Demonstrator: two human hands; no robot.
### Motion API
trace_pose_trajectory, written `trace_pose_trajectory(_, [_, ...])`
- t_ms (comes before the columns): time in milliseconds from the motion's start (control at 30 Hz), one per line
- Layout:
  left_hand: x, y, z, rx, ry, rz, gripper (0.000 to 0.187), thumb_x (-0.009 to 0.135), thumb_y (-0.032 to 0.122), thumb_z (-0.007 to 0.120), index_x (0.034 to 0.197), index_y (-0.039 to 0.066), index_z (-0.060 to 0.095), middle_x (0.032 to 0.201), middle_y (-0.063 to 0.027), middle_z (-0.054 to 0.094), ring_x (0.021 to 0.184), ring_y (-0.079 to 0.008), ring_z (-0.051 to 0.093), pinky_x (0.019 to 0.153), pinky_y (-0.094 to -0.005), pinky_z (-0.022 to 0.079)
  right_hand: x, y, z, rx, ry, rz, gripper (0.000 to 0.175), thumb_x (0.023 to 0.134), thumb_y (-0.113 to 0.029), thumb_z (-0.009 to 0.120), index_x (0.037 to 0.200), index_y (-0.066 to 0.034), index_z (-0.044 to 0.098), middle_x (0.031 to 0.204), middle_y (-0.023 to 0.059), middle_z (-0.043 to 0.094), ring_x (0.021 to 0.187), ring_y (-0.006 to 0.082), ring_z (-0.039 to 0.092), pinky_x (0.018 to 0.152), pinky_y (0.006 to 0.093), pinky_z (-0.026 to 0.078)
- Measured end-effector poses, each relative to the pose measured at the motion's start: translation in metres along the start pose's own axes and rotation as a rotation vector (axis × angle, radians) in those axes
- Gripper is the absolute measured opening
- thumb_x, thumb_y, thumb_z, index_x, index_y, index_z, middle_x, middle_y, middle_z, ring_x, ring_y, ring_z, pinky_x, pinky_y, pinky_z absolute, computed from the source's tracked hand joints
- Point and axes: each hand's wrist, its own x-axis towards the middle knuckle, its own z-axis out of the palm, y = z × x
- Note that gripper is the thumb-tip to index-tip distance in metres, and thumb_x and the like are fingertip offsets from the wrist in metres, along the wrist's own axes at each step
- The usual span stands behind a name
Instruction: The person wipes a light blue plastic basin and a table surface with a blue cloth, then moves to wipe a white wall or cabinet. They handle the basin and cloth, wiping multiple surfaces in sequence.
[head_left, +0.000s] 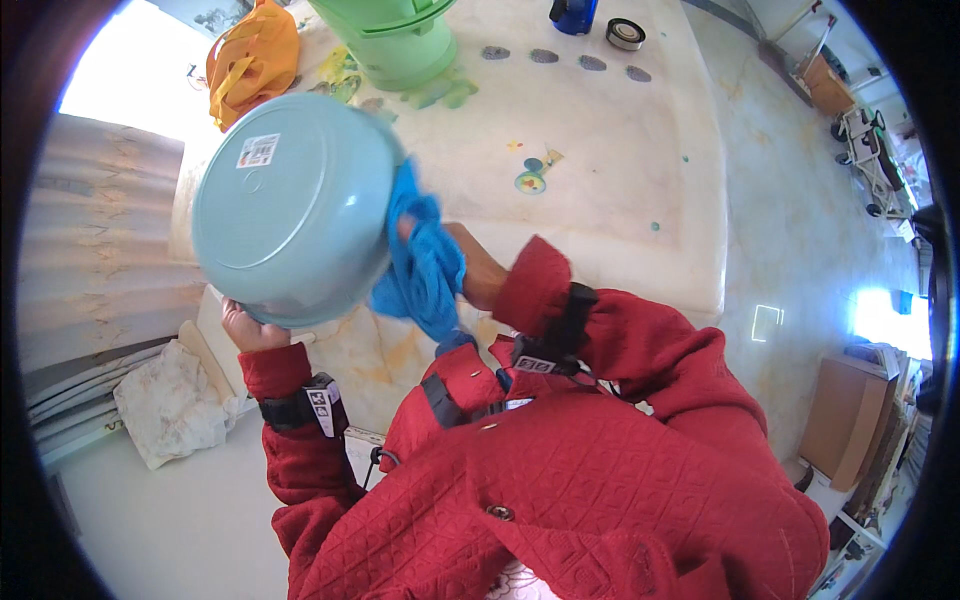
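Note:
A light blue plastic basin (277, 202) is held up at an angle, its underside with a small label turned towards me. My left hand (252, 330) grips its rim at the lower left; part of the fingers is hidden behind it. Against the basin's right side, my right hand (431, 240) holds a blue cloth (424, 262), which covers most of the fingers. The cloth hangs down in folds below the hand and touches the basin wall.
A table with a pale cover (615, 202) stretches ahead. On it stand green plastic buckets (409, 52), an orange bag (255, 56), a blue container (574, 15) and a round lid (625, 34). A cardboard box (844, 420) and a folding cart (866, 150) are at the right.

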Motion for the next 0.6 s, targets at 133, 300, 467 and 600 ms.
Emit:
trace_pose_trajectory(133, [-0.009, 0.029, -0.004, -0.044, 0.095, 0.074, 0.037, 0.098, 0.032, 0.040, 0.116, 0.004, 0.056, 0.117, -0.0094, 0.060, 0.107, -0.0230, 0.057, 0.093, -0.0410, 0.047, -0.031, -0.024, -0.073, -0.719, 0.177, -0.240, 0.036, 0.079, -0.036, 0.066, 0.092, -0.0020, 0.067, 0.081, 0.0187, 0.067, 0.075, 0.0254, 0.065, 0.069, 0.0383, 0.050])
trace_pose_trajectory(300, [-0.035, 0.032, 0.016, 0.330, 0.453, 0.420, 0.039, 0.095, 0.038, 0.050, 0.105, 0.003, 0.063, 0.103, -0.0080, 0.065, 0.089, -0.0211, 0.063, 0.076, -0.0355, 0.053, -0.080, -0.086, -0.224, -1.265, 0.946, -0.473, 0.036, 0.088, -0.035, 0.058, 0.104, -0.0029, 0.064, 0.091, 0.0188, 0.066, 0.085, 0.0337, 0.063, 0.077, 0.0423, 0.048])
trace_pose_trajectory(467, [-0.041, 0.012, 0.034, 0.660, 0.303, 0.621, 0.034, 0.094, 0.035, 0.056, 0.085, 0.003, 0.063, 0.075, -0.0041, 0.066, 0.071, -0.0143, 0.063, 0.064, -0.0336, 0.050, -0.111, -0.041, -0.244, -1.721, 0.844, -0.223, 0.050, 0.083, -0.028, 0.062, 0.125, -0.0031, 0.051, 0.119, 0.0235, 0.055, 0.105, 0.0395, 0.054, 0.089, 0.0471, 0.042])
trace_pose_trajectory(600, [-0.064, -0.012, 0.054, 1.331, -0.002, 0.809, 0.027, 0.090, 0.028, 0.062, 0.080, 0.002, 0.059, 0.065, -0.0098, 0.059, 0.056, -0.0184, 0.058, 0.053, -0.0334, 0.046, -0.083, 0.006, -0.156, -1.727, 0.451, -0.335, 0.061, 0.074, -0.017, 0.068, 0.130, -0.0081, 0.048, 0.127, 0.0185, 0.050, 0.105, 0.0369, 0.051, 0.089, 0.0449, 0.042])
